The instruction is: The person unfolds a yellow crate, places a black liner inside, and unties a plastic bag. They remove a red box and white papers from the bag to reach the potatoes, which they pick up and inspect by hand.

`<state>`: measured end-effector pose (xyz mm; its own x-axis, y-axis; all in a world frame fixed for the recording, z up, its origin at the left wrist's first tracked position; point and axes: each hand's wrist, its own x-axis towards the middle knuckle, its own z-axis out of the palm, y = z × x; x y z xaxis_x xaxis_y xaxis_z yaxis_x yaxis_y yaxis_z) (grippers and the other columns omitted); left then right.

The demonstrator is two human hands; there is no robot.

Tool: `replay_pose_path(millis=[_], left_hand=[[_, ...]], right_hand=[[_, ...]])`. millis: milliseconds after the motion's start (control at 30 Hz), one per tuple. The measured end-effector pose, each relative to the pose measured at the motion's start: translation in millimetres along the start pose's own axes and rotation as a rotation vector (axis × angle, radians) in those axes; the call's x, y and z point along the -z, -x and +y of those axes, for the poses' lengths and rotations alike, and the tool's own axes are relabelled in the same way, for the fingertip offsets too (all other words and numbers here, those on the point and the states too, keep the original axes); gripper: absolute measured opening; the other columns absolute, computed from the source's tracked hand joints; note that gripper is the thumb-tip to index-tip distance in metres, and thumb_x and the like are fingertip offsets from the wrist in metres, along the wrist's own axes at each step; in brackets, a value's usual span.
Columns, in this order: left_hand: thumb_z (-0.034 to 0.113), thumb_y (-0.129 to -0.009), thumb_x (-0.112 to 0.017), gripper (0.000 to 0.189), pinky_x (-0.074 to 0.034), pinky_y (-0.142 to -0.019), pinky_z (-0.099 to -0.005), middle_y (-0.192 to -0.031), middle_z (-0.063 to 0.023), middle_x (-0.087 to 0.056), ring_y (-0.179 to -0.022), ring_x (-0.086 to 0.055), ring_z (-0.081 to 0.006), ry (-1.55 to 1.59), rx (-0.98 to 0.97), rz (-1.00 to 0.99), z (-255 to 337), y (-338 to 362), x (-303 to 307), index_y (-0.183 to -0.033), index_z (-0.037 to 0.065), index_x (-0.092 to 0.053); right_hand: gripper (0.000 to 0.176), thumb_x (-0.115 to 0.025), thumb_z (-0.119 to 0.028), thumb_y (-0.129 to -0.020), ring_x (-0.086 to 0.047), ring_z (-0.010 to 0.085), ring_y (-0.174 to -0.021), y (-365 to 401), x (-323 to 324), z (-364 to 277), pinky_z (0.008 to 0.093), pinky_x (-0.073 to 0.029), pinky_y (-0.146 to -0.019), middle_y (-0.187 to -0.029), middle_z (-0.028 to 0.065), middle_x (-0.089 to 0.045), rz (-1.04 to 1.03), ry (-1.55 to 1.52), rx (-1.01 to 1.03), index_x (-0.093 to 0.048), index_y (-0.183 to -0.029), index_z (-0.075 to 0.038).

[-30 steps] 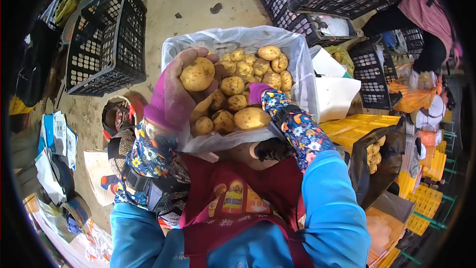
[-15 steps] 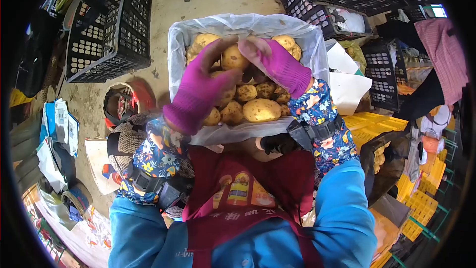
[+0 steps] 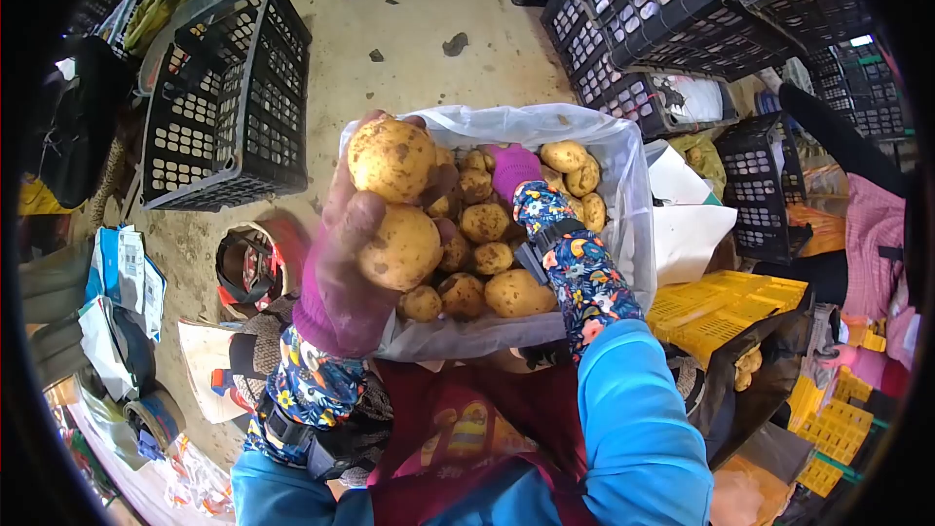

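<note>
My left hand, in a dirty purple glove, is raised at the left side of the lined crate and curls round two large potatoes, one above the other. Inside the crate, whose white plastic liner covers the rim, lie several soil-marked potatoes. My right hand, in a purple glove, reaches down among the potatoes at the crate's far side. Only the back of that glove shows; its fingers are hidden.
An empty black crate stands at the left, beside a red bucket. Stacked black crates fill the upper right. A yellow crate and white sheets are at the right.
My hands have moved apart. The left has come up and left with two potatoes in it; the right has dipped into the crate. The view has shifted, so the crate appears lower.
</note>
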<state>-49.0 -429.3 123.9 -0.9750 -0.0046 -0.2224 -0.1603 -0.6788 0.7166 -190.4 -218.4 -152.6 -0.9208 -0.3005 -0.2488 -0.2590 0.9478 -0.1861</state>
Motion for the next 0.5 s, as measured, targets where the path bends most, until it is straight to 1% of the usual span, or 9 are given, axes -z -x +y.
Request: replay_pose_path(millis=[33,67,167,233,300,333,400,467,500], left_hand=[[0.039,-0.085,-0.064,0.078,-0.05,-0.096,-0.0397,-0.137,-0.015,-0.047,-0.124,-0.053,-0.0292,-0.005,0.009,-0.004,-1.0,0.7,-2.7,-0.148,0.007,-0.029],[0.04,-0.085,-0.064,0.077,-0.051,-0.094,-0.0387,-0.136,-0.0145,-0.048,-0.122,-0.053,-0.0284,-0.011,0.015,-0.012,-2.4,1.3,-4.0,-0.147,0.007,-0.031],[0.036,-0.091,-0.06,0.058,-0.054,-0.087,-0.0348,-0.123,-0.0109,-0.057,-0.111,-0.06,-0.0222,0.126,0.156,-0.086,-7.0,-2.0,13.5,-0.138,0.006,-0.042],[0.037,-0.096,-0.056,0.056,-0.052,-0.094,-0.0379,-0.132,-0.0148,-0.054,-0.116,-0.06,-0.0261,0.123,0.227,-0.027,-7.2,3.9,17.2,-0.139,0.003,-0.043],[0.038,-0.093,-0.061,0.059,-0.045,-0.102,-0.0429,-0.138,-0.0163,-0.05,-0.124,-0.053,-0.0293,-0.576,-0.273,-0.205,-24.9,17.1,27.2,-0.138,0.003,-0.046],[0.038,-0.091,-0.064,0.061,-0.041,-0.106,-0.0454,-0.141,-0.017,-0.049,-0.128,-0.05,-0.0309,-0.861,-0.548,-0.169,-34.1,21.5,33.1,-0.137,0.003,-0.048],[0.033,-0.089,-0.068,0.063,-0.038,-0.109,-0.0422,-0.141,-0.017,-0.049,-0.131,-0.047,-0.0286,-0.749,-0.299,-0.105,-22.8,8.5,28.9,-0.14,0.001,-0.046],[0.027,-0.088,-0.07,0.066,-0.037,-0.108,-0.037,-0.14,-0.0174,-0.051,-0.131,-0.046,-0.024,-0.264,0.094,-0.106,-24.6,13.6,8.9,-0.143,0.0,-0.042],[0.024,-0.088,-0.069,0.065,-0.039,-0.107,-0.0358,-0.139,-0.0166,-0.051,-0.129,-0.048,-0.0233,-0.46,-0.081,-0.124,-47.6,8.4,20.8,-0.142,0.001,-0.043]], right_hand=[[0.046,-0.062,-0.02,-0.08,-0.063,0.0391,-0.101,-3.6,-0.6,3.1,0.0494,-0.051,-0.087,-0.106,0.0186,-0.064,0.016,-0.033,0.0,-0.059,-0.126,-0.026],[0.02,-0.057,-0.025,-0.09,-0.067,0.0319,-0.097,-0.9,13.5,1.0,0.0441,-0.055,-0.08,-0.103,0.016,-0.067,0.027,-0.048,0.054,-0.067,-0.107,-0.021],[0.02,-0.054,-0.027,-0.093,-0.066,0.0285,-0.094,23.4,50.3,13.5,0.0405,-0.054,-0.078,-0.101,0.0145,-0.067,0.082,-0.281,0.168,-0.066,-0.106,-0.017],[0.021,-0.053,-0.028,-0.095,-0.066,0.0262,-0.092,53.4,84.7,9.0,0.038,-0.054,-0.077,-0.1,0.0136,-0.067,0.071,-0.54,0.187,-0.065,-0.104,-0.015],[0.023,-0.051,-0.029,-0.097,-0.066,0.0239,-0.09,84.5,120.7,-3.2,0.0356,-0.053,-0.076,-0.098,0.0126,-0.066,0.035,-0.72,0.185,-0.065,-0.103,-0.012],[0.024,-0.05,-0.029,-0.098,-0.065,0.0227,-0.089,100.8,138.5,-7.1,0.0344,-0.053,-0.075,-0.098,0.0122,-0.066,0.03,-0.78,0.184,-0.064,-0.103,-0.011],[0.027,-0.048,-0.03,-0.1,-0.065,0.0205,-0.087,129.2,169.2,-16.3,0.0319,-0.053,-0.074,-0.097,0.0112,-0.066,0.034,-0.863,0.2,-0.064,-0.101,-0.008],[0.031,-0.047,-0.032,-0.102,-0.065,0.0182,-0.086,148.5,190.2,-33.5,0.0295,-0.052,-0.073,-0.095,0.0103,-0.066,0.025,-0.936,0.245,-0.063,-0.1,-0.006],[0.033,-0.046,-0.032,-0.103,-0.064,0.017,-0.085,157.2,198.4,-40.9,0.0283,-0.052,-0.072,-0.095,0.0098,-0.066,0.014,-0.989,0.266,-0.063,-0.1,-0.004]])
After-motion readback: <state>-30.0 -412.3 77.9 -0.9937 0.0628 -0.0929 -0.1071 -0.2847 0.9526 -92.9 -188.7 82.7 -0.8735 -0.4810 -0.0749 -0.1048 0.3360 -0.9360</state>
